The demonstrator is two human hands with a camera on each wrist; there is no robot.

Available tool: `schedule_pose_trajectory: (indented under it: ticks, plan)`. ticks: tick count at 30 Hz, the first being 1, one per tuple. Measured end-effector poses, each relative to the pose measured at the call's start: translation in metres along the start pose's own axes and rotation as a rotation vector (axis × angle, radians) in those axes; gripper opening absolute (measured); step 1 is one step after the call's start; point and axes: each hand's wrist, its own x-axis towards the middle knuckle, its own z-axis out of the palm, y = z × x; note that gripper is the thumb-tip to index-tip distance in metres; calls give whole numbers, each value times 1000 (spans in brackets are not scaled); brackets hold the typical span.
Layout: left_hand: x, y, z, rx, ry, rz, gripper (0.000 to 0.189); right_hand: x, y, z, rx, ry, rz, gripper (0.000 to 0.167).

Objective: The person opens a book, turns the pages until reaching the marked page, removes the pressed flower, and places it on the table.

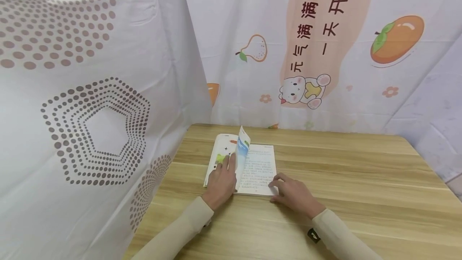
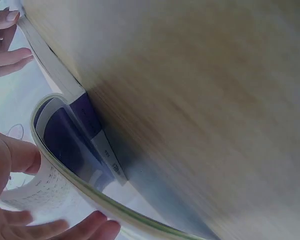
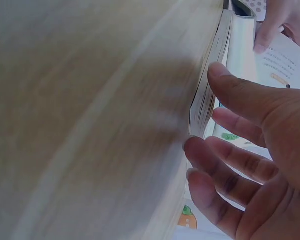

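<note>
An open paperback book point(image 1: 258, 169) lies on the wooden table, with rows of printed text on its right page. One leaf point(image 1: 242, 147) stands up near the middle, showing a blue picture. My left hand point(image 1: 221, 181) rests on the illustrated left page point(image 1: 221, 144), fingers extended beside the raised leaf. In the left wrist view, the left-hand pages bow up from the dark blue and white spine point(image 2: 97, 130). At the book's lower right corner is my right hand point(image 1: 294, 193), its thumb point(image 3: 240, 92) at the page edges and its fingers loosely bent and spread.
The wooden table point(image 1: 346, 171) extends far to the right of the book. A white curtain with dotted patterns point(image 1: 104, 91) hangs along the left side. Behind the table hangs a cloth point(image 1: 231, 23) printed with fruit, a cartoon animal and Chinese characters.
</note>
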Motion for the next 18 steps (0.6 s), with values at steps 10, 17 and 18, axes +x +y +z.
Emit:
schedule_pose_trajectory:
  ticks: [10, 17, 18]
  plan:
    - [6, 0, 0, -14, 110, 8, 79, 1, 1, 0, 4, -5, 19, 30]
    - [3, 0, 0, -15, 87, 10, 78, 4, 1, -1, -1, -17, 40, 30]
    - [3, 0, -1, -16, 68, 20, 81, 4, 1, 0, -6, -18, 43, 31]
